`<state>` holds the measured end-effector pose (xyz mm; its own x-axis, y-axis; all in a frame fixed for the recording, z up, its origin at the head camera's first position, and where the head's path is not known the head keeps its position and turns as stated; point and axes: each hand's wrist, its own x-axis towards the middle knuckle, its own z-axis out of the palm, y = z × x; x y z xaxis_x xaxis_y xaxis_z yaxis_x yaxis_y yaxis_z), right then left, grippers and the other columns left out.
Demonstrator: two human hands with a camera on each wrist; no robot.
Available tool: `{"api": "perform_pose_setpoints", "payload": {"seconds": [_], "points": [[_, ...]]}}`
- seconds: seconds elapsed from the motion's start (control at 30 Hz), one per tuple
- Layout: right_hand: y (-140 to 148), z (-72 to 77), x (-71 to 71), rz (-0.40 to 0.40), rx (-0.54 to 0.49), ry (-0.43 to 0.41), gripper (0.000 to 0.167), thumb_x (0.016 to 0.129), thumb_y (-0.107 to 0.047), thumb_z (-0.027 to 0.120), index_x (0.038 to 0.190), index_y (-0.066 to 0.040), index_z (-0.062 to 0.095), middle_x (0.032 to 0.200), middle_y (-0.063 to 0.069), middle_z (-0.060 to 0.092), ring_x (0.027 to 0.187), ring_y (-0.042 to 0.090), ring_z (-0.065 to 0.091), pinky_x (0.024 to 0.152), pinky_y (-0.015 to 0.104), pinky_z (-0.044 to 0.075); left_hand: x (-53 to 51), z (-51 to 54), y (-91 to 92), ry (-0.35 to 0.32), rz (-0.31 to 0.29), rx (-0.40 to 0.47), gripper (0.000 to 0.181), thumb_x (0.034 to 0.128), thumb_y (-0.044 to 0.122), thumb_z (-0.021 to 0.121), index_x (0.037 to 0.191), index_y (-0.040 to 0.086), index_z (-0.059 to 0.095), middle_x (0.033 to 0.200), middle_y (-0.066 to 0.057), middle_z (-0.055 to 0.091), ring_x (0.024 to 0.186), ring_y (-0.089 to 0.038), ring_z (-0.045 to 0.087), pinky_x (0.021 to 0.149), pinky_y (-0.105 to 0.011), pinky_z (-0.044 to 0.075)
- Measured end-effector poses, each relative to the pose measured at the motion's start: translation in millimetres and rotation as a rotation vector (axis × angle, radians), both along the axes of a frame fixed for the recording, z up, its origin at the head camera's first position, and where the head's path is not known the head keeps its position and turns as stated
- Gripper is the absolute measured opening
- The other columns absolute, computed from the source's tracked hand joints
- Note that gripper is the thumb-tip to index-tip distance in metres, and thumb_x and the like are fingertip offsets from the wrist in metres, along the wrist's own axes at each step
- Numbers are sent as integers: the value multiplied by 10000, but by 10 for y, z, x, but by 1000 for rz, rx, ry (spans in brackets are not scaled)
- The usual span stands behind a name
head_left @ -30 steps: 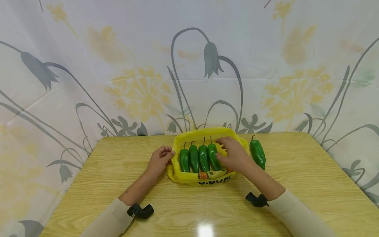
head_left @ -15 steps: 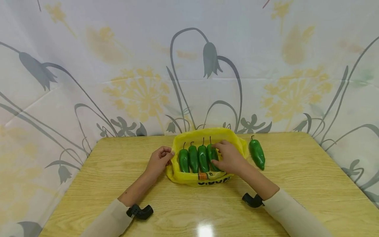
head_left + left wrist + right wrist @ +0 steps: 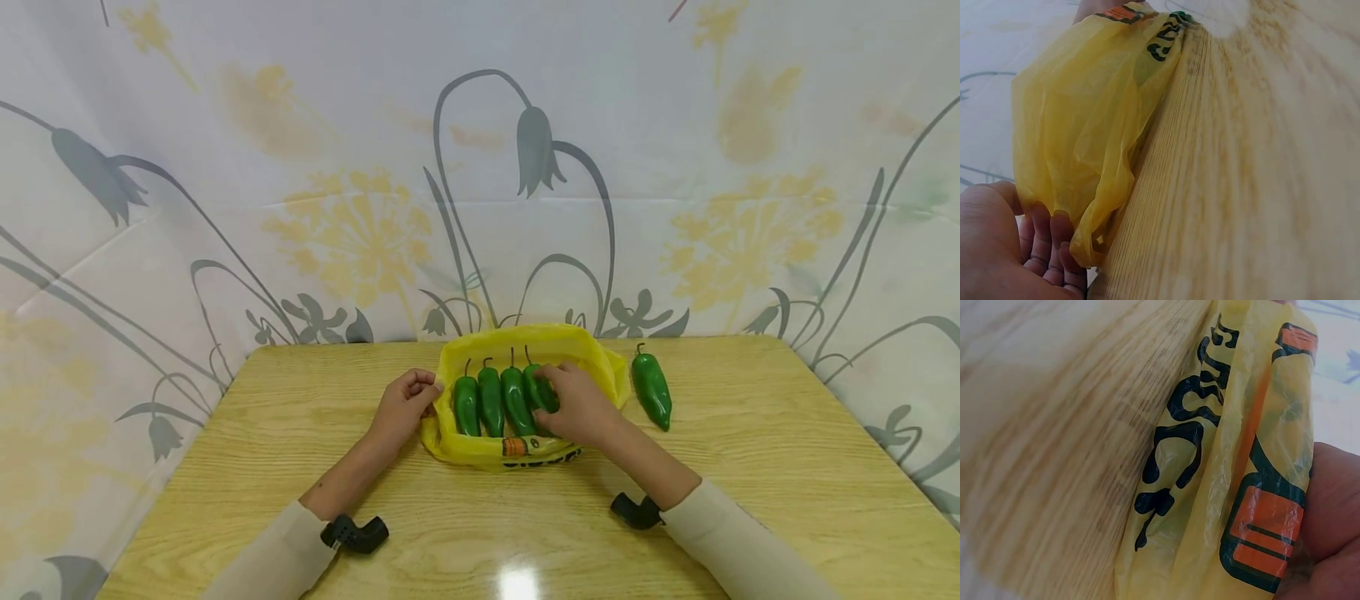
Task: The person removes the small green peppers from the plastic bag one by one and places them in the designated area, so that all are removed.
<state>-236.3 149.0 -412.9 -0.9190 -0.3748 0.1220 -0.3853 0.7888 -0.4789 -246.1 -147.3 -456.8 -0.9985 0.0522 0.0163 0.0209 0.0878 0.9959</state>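
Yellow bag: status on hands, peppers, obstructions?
Left hand holds left edge of yellow bag. Right hand grips rightmost bagged pepper. Three more peppers beside it; fifth pepper on table, outside. Nothing visibly blocking.

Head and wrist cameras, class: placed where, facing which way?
Head: head-worn, facing forward and down at the yellow bag; left grip, right grip, sleeves show.
Left wrist: worn there, facing the bag; left grip lower left.
Right wrist: worn there, facing the bag's printed side; right grip right edge.
Wrist views share bag and table.

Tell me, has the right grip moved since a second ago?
Yes. In the head view, the right grip has shifted left, farther from the loose pepper, which has stayed put.
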Motion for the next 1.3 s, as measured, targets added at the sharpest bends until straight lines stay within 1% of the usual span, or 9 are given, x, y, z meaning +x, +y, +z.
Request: {"api": "perform_pose_setpoints", "payload": {"seconds": [0.1, 0.2, 0.33, 0.5, 0.67, 0.9, 1.13, 1.3], "points": [[3, -7, -6, -13, -17, -4, 561, 880, -76, 768, 1400, 47, 596, 1267, 258, 648, 996, 312, 633, 819, 466, 559, 1, -2, -2, 0, -2, -2, 159, 1046, 112, 662, 1118, -26, 632, 788, 12, 608, 735, -178, 550, 688, -251, 491], [10, 2, -12, -42, -32, -10, 543, 876, -42, 741, 1383, 76, 587, 1175, 228, 692, 921, 279, 641, 760, 430, 560, 1, -4, -3, -1, -3, 3, 155, 1046, 105, 660, 1121, -28, 630, 792, 11, 612, 733, -179, 552, 686, -252, 493], [23, 18, -17, -89, -34, -2, 508, 868, -28, 739, 1342, 88, 599, 1040, 186, 714, 835, 254, 650, 700, 404, 564, -4, -7, -1, 4, -2, 5, 152, 1045, 96, 659, 1123, -32, 632, 800, 12, 620, 736, -175, 560, 688, -249, 499], [46, 17, -15, -110, -22, 22, 446, 876, -35, 764, 1284, 79, 625, 977, 162, 712, 810, 255, 655, 694, 417, 568, -8, -10, 4, 10, -2, -1, 154, 1048, 103, 659, 1121, -30, 634, 796, 14, 620, 737, -176, 566, 692, -248, 504], [58, 14, -13, -110, -28, 21, 456, 875, -24, 763, 1293, 88, 618, 982, 166, 704, 824, 271, 653, 712, 438, 570, -6, -11, 5, 14, -9, -3, 159, 1050, 106, 656, 1124, -33, 633, 798, 10, 624, 735, -179, 564, 694, -254, 503], [61, 61, -4, -113, -55, 1, 509, 870, -18, 720, 1353, 82, 596, 1042, 164, 702, 906, 295, 664, 729, 434, 568, -2, -14, -9, 14, -10, -1, 149, 1049, 95, 653, 1124, -32, 631, 807, 10, 628, 735, -177, 561, 696, -257, 502], [92, 122, 12, -112, -122, -11, 489, 880, -29, 717, 1345, 70, 601, 1062, 180, 708, 923, 318, 685, 726, 427, 585, 7, -9, -16, 15, -17, 2, 156, 1050, 95, 650, 1131, -35, 628, 818, 12, 631, 741, -172, 560, 700, -254, 500], [153, 166, 20, -109, -187, -53, 475, 905, -48, 735, 1349, 54, 600, 1074, 180, 715, 925, 305, 697, 738, 417, 594, 5, -7, -11, 13, -21, -5, 161, 1056, 99, 645, 1141, -36, 629, 820, 12, 627, 746, -172, 562, 703, -253, 500]]}}
